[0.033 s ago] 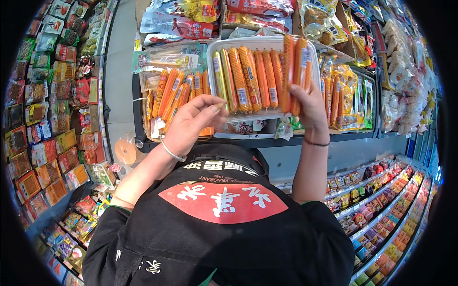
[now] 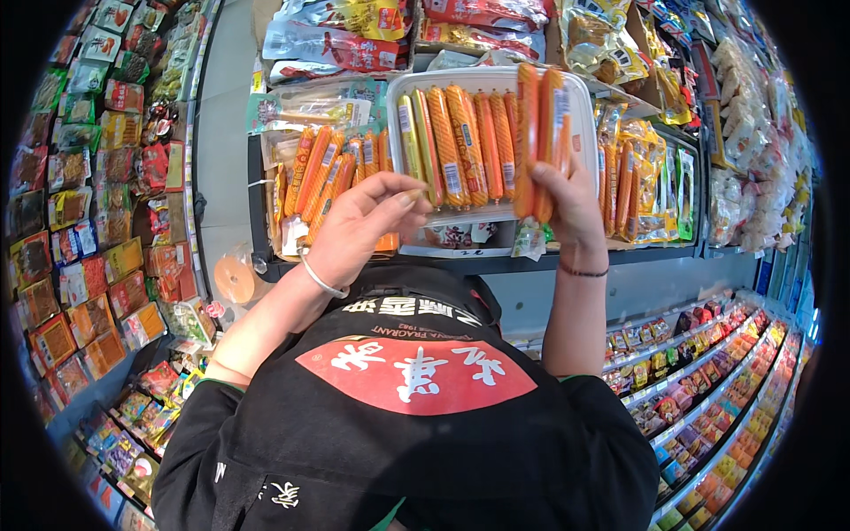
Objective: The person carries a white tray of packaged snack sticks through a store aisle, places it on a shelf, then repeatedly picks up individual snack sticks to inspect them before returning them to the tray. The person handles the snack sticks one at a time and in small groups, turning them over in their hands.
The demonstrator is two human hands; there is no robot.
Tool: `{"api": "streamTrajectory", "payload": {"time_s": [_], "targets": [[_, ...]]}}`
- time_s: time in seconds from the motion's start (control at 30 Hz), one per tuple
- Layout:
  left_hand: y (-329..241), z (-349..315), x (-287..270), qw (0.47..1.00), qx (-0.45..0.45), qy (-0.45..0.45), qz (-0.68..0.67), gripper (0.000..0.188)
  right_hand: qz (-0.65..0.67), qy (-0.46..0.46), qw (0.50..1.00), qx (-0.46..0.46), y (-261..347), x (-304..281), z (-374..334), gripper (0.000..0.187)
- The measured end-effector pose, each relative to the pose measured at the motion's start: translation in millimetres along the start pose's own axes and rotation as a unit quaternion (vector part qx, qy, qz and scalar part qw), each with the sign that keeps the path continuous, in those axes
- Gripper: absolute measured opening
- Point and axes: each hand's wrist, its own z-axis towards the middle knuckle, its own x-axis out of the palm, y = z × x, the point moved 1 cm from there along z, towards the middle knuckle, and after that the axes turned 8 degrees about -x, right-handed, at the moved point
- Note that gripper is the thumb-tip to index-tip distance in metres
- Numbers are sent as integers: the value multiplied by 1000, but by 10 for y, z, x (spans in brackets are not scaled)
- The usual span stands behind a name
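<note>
My right hand (image 2: 571, 199) is closed round a few orange-wrapped sausages (image 2: 541, 133), held upright above the right part of a white plastic tray (image 2: 580, 97). Inside the tray, several wrapped sausages (image 2: 465, 146) stand side by side, mostly orange, with green-gold ones (image 2: 408, 142) at the left end. My left hand (image 2: 376, 212) is at the tray's near left corner, thumb and fingers curled together on its edge; some fingertips are hidden. Left of the tray, more orange sausages (image 2: 323, 177) lie in a dark display bin.
Boxes of red and silver snack packs (image 2: 341, 49) sit behind the tray. Yellow and orange packs (image 2: 633, 177) fill the bin to its right. Racks of packaged food (image 2: 97, 203) line the left side; tiered shelves (image 2: 699, 398) run along the lower right. A tape roll (image 2: 235, 279) is left of my forearm.
My right hand has shifted slightly left with the sausages, which now sit closer to those in the tray. The left hand has hardly moved.
</note>
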Motion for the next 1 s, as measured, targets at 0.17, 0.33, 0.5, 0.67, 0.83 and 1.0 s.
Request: {"api": "streamTrajectory", "payload": {"time_s": [0.17,0.33,0.5,0.67,0.83,1.0], "targets": [[-245,47,242,999,47,10,-20,40,106,130,984,59,82,810,-396,62],[-243,25,125,996,84,-21,-24,41,57,131,989,36,171,1185,-532,60],[-194,-15,100,992,103,-40,-61,41,45,148,986,59,110,1170,-555,59],[-171,-26,42,994,91,-22,-55,42,69,138,985,72,64,1202,-608,59],[-154,-27,37,994,86,-24,-59,42,65,142,984,81,61,1189,-616,60],[-147,-33,43,995,81,-24,-58,45,79,139,984,74,49,1195,-629,60]]}}
